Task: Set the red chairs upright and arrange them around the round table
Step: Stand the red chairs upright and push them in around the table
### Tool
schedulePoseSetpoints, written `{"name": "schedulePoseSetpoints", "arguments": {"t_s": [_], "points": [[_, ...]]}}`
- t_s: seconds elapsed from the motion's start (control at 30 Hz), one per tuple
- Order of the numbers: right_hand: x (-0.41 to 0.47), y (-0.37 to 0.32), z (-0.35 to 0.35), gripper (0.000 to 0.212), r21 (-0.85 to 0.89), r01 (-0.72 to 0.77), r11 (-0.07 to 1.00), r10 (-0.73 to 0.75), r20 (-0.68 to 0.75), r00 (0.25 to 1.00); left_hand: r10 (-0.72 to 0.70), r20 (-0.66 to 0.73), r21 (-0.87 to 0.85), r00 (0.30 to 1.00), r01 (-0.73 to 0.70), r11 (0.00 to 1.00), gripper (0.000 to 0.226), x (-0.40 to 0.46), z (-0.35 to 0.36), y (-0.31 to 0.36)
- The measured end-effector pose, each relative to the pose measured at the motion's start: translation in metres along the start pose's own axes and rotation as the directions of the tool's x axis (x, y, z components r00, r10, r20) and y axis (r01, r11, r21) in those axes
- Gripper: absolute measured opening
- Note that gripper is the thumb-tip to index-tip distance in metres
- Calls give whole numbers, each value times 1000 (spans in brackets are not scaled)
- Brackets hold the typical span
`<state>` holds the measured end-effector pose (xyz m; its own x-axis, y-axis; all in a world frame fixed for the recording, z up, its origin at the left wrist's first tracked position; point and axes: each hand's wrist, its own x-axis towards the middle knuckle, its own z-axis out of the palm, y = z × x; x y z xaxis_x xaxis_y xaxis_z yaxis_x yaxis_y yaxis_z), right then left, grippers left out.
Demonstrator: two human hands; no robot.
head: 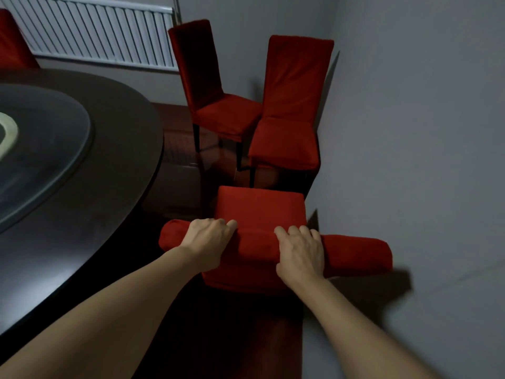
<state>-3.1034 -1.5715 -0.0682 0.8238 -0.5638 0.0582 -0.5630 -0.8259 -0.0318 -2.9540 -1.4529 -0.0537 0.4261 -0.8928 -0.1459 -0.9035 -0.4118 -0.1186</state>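
Note:
A red chair (259,209) stands directly below me, seen from behind and above. My left hand (209,240) and my right hand (299,251) both grip the top edge of its backrest, fingers curled over the front. Beyond it two more red chairs stand upright: one (287,113) against the right wall facing me, the other (210,86) to its left, turned sideways. The dark round table (82,214) fills the left, with a glass turntable (49,149) on top. Part of another red chair (13,45) shows at the far left behind the table.
A grey wall (410,132) runs close along the right side. A white radiator (103,36) hangs on the back wall. A narrow strip of dark reddish floor (185,160) lies between the table and the chairs.

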Motion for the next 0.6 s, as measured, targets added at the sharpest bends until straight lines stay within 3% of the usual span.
{"name": "schedulePoseSetpoints", "arguments": {"t_s": [0.6], "points": [[-87,-54,-3,52,-12,11,1000,-10,47,999,-21,-60,-26,998,19,999,37,-119,20,10]]}}
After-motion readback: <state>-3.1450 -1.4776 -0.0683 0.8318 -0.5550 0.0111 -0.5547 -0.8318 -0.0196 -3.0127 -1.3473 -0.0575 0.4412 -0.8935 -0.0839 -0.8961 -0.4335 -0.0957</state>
